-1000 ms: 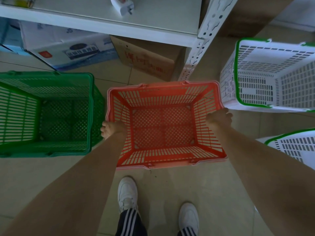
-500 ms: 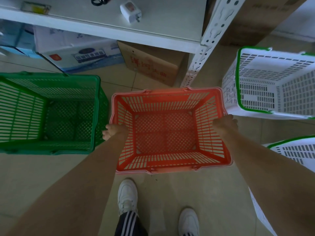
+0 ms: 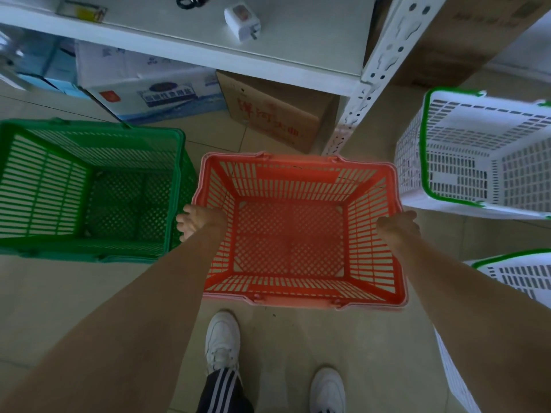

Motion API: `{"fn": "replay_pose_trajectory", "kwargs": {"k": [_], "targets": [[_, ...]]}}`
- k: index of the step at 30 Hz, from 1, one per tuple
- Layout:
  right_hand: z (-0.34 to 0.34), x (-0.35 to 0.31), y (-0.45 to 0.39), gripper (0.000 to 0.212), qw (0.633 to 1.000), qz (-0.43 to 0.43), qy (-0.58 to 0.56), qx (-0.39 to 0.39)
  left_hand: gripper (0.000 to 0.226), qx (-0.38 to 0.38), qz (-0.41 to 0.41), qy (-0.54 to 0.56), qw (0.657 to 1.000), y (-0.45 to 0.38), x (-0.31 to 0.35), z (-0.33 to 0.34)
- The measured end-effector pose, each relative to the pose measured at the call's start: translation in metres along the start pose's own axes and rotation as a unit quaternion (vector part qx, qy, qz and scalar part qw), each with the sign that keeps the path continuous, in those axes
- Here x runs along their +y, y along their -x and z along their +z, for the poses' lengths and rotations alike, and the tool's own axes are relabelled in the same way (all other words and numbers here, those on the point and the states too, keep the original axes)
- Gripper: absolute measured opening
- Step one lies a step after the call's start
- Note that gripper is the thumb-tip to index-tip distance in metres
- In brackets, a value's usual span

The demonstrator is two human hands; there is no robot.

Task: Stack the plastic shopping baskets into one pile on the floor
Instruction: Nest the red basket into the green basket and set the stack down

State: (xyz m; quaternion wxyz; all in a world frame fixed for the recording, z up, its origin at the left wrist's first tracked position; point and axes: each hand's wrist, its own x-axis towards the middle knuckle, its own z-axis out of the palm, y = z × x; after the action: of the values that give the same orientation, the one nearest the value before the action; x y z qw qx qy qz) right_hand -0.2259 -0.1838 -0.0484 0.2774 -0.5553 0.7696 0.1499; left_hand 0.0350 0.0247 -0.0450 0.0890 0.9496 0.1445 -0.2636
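A red plastic basket (image 3: 295,234) is in the middle, in front of my feet. My left hand (image 3: 196,222) grips its left rim and my right hand (image 3: 398,226) grips its right rim. A green basket (image 3: 89,189) stands on the floor right beside it on the left. A white basket with a green rim (image 3: 483,156) stands at the right, and another white basket (image 3: 518,275) shows at the lower right edge, partly behind my right arm.
A white metal shelf (image 3: 208,55) with a slotted post (image 3: 366,93) stands just beyond the baskets. Cardboard boxes (image 3: 268,111) lie under it. A white charger (image 3: 241,22) sits on the shelf. My white shoes (image 3: 222,341) stand on the tiled floor.
The red basket sits lower in the view and looks larger, both hands still on its rims. More of the shelf top has come into sight.
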Motion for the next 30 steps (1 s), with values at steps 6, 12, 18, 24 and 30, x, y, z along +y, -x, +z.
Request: {"fn": "replay_pose_trajectory", "kwargs": {"k": [6, 12, 18, 24, 30], "targets": [[-0.045, 0.004, 0.019, 0.071, 0.999, -0.035, 0.018, 0.011, 0.056, 0.020, 0.014, 0.013, 1.000, 0.026, 0.001, -0.030], [-0.096, 0.003, 0.054, 0.062, 0.998, -0.045, 0.000, 0.034, 0.049, 0.058, 0.037, 0.036, 0.997, 0.058, 0.000, -0.073], [-0.137, -0.009, 0.095, 0.072, 0.992, -0.098, -0.004, 0.076, 0.061, 0.098, 0.063, 0.073, 0.991, 0.066, 0.005, -0.129], [-0.156, -0.023, 0.141, 0.076, 0.980, -0.146, -0.041, 0.126, 0.069, 0.102, 0.106, 0.088, 0.985, 0.048, -0.016, -0.182], [-0.151, -0.041, 0.176, 0.074, 0.964, -0.202, -0.063, 0.163, 0.066, 0.071, 0.162, 0.144, 0.974, 0.012, -0.057, -0.223]]}}
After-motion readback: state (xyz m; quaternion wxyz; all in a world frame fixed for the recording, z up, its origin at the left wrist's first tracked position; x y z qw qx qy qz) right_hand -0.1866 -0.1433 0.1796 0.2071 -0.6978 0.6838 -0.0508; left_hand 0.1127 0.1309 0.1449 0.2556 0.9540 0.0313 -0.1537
